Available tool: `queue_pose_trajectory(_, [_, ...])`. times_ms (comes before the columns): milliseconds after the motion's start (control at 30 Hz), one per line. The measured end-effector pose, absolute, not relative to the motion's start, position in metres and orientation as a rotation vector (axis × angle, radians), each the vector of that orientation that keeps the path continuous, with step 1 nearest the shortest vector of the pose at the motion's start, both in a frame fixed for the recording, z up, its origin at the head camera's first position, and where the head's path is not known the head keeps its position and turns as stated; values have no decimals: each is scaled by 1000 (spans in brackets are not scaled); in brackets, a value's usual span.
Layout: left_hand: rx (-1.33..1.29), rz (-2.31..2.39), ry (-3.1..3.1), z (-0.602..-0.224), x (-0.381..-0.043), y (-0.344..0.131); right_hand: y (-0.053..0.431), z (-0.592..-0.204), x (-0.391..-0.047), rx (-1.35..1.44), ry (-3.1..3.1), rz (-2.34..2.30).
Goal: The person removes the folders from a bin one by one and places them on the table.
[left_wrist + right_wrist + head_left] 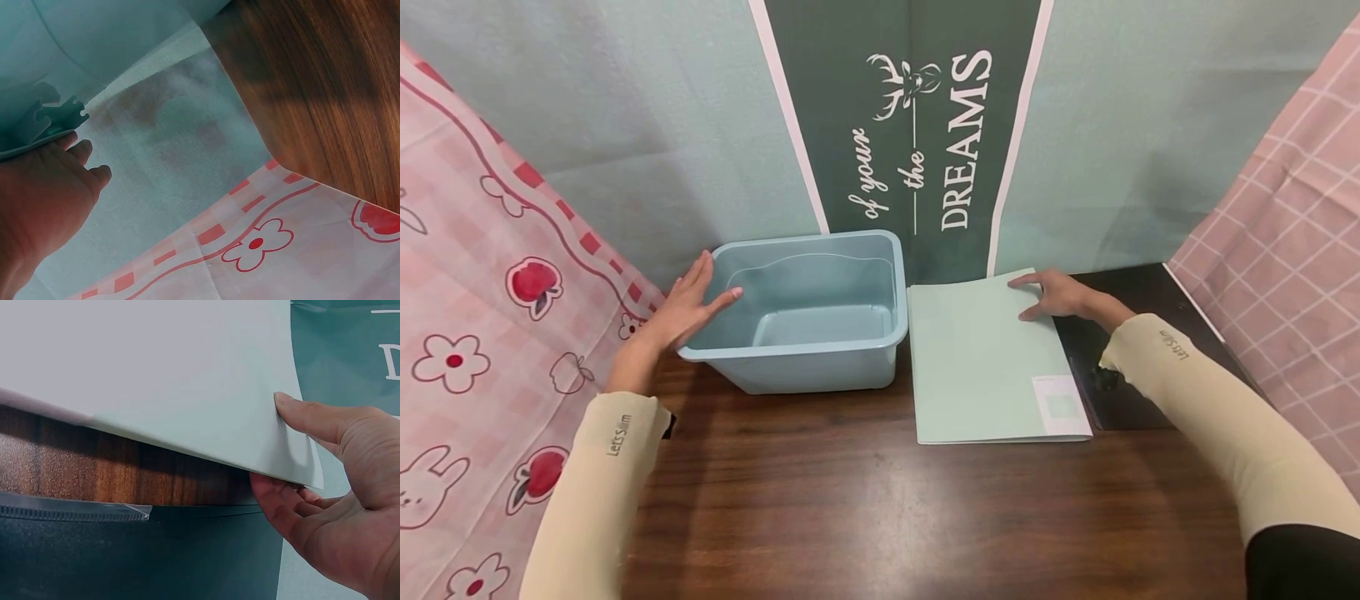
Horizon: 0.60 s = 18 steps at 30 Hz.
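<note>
A light blue plastic basin [805, 354] stands toward the back left in the head view. My left hand [681, 312] is at its left rim, with straight, spread fingers and the thumb over the inside. The left wrist view shows this hand [53, 187] with fingertips by the basin's edge. Right of the basin lies a pale green folder [985, 358] with a white label near its front right corner. My right hand [1060, 296] pinches the folder's far right edge. In the right wrist view, the thumb lies on top and the fingers go underneath, with that edge slightly raised.
A flat black sheet-like item [1138, 333] with a clear plastic edge lies right of the folder, partly under my right arm. Brown wooden tabletop [865, 508] stretches in front. Printed cloths [655, 117] hang behind and on both sides.
</note>
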State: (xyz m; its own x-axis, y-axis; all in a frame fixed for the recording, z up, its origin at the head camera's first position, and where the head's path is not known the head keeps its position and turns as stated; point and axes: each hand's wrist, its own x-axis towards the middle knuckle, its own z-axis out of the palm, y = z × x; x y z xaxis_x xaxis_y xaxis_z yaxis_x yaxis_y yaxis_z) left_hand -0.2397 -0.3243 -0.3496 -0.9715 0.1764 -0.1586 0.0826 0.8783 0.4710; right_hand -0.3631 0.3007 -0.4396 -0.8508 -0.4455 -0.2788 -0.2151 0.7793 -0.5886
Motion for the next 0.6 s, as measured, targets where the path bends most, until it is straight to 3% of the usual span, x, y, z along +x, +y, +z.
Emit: queue_pose_trajectory(600, [242,709,2859,-349,-240,-326,300,-441,-360,-458,2623,-710])
